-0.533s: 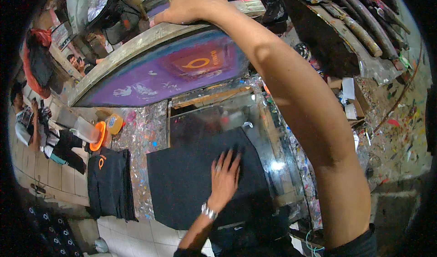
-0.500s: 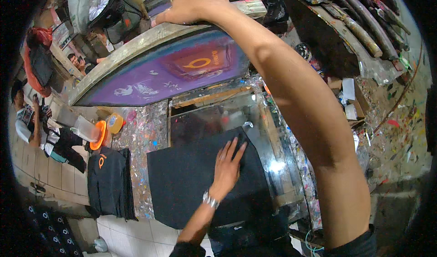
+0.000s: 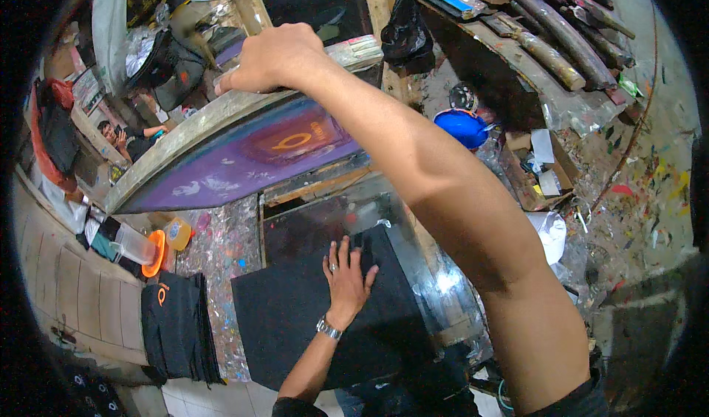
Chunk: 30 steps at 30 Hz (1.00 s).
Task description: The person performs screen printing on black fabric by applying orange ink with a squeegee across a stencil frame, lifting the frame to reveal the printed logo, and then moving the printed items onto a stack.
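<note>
My left hand [image 3: 347, 288], with a metal watch at the wrist and a ring, lies flat on a piece of black fabric [image 3: 284, 321]. Its fingers are stretched out near the fabric's far edge. The fabric rests on a dark, glossy printing board [image 3: 303, 229]. Beyond it, my right hand [image 3: 273, 57] is wrapped over the top bar of a tilted silk-screen frame [image 3: 177, 133], holding it raised off the board. Purple mesh with an orange emblem [image 3: 294, 142] fills that frame. Across the right side of the board reaches my right arm, hiding part of it.
A stack of black fabric pieces [image 3: 177, 328] sits at left, the top one bearing an orange emblem. Behind it stand an orange lid [image 3: 153, 253] and a yellowish tub [image 3: 178, 234]. At right are a blue container [image 3: 461, 128] and a cardboard box [image 3: 557, 170]. A person [image 3: 136, 142] is at far left.
My left hand has slid left on the fabric and turned, with its thumb now out to the right. The whole view has shifted; my right hand still holds the raised frame.
</note>
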Tool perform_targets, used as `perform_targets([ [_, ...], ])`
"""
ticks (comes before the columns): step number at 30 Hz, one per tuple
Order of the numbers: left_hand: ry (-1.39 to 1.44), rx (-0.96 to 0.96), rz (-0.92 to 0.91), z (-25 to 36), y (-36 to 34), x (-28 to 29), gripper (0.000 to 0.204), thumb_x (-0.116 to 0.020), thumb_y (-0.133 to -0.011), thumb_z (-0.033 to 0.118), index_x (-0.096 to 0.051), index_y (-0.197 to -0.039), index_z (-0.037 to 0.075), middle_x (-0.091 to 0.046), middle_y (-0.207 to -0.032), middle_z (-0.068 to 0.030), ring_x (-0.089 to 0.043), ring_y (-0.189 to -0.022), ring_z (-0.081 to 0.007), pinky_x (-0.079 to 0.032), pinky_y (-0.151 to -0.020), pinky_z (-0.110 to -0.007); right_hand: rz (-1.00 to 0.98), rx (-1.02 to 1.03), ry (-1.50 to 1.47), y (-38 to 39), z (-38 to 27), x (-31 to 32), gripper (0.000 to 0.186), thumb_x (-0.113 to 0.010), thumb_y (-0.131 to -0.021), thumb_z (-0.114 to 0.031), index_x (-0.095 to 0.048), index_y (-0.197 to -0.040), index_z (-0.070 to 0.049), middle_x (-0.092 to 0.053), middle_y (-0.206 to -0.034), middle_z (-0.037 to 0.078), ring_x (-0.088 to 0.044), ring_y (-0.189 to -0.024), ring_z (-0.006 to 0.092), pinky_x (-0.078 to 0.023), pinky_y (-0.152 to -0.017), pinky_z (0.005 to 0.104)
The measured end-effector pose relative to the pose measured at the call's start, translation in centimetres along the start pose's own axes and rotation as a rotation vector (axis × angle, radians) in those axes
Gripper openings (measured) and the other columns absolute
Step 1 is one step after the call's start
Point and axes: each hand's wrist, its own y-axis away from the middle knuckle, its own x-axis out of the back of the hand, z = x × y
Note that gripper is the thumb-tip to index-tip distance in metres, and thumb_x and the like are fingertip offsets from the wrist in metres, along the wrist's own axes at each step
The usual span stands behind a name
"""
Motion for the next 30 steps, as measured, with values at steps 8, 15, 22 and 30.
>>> perform_targets([
  [8,-0.11,-0.086,-0.301,1.8,5.1,-1.2,0.075,-0.037,-0.091,0.072,-0.024,-0.154,0.034,-0.012,-0.164,-0.0068,-0.007,-0.149,-0.0393,-0.007,-0.112,-0.069,-0.029,0.013,-0.027,0.7,-0.8,-0.1,0.079,-0.054,-0.075,-0.075,-0.075,-0.102,-0.004,-0.071,-0.105,0.02,-0.069,-0.1,0.036,-0.053,-0.086,0.0448],
  [15,-0.061,-0.076,-0.242,2.5,4.9,-0.4,0.076,-0.044,-0.091,0.067,-0.024,-0.155,0.03,-0.013,-0.163,-0.0088,-0.009,-0.149,-0.0392,-0.008,-0.112,-0.069,-0.036,-0.029,0.009,4.1,-1.8,1.3,0.081,-0.052,-0.077,-0.075,-0.074,-0.095,0.001,-0.07,-0.098,0.025,-0.069,-0.096,0.0401,-0.054,-0.084,0.0466],
  [22,1.393,0.551,0.713,1.2,7.3,16.7,0.058,-0.057,-0.098,0.027,-0.029,-0.143,0.002,-0.053,-0.13,-0.0179,-0.058,-0.115,-0.0281,-0.051,-0.095,-0.042,0.172,0.161,0.043,19.0,-5.6,-5.0,0.056,-0.055,-0.087,-0.06,-0.07,-0.096,-0.007,-0.069,-0.083,0.018,-0.069,-0.086,0.0321,-0.042,-0.094,0.0515],
  [30,1.693,0.917,0.354,-2.5,18.9,8.4,0.052,-0.065,-0.092,0.013,-0.037,-0.123,-0.017,-0.052,-0.114,-0.0187,-0.065,-0.095,-0.0346,-0.059,-0.084,-0.042,-0.494,0.165,-0.077,30.4,-2.6,-15.4,0.047,-0.06,-0.087,-0.053,-0.064,-0.111,-0.013,-0.07,-0.084,0.014,-0.07,-0.075,0.0318,-0.052,-0.073,0.0511],
])
